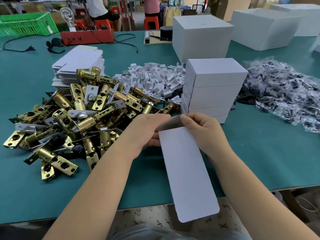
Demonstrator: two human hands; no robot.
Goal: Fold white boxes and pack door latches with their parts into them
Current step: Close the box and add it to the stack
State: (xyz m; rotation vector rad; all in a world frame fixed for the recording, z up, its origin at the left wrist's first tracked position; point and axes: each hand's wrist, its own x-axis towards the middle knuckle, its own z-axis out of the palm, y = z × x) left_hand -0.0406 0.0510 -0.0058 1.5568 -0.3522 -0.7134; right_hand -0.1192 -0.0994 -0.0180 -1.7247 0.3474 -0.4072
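Note:
Both my hands hold one flat white box blank over the table's near edge, its long flap pointing toward me. My left hand grips its left top side, and my right hand pinches the top flap, which is bent up. A heap of brass door latches lies to the left. Behind it sits a stack of flat white blanks. A pile of small white card inserts lies in the middle, and a stack of folded white boxes stands just beyond my hands.
Clear bags of dark parts are heaped on the right of the green table. Large white cartons stand at the back, with a red box, cables and a green crate at the far left. People sit behind.

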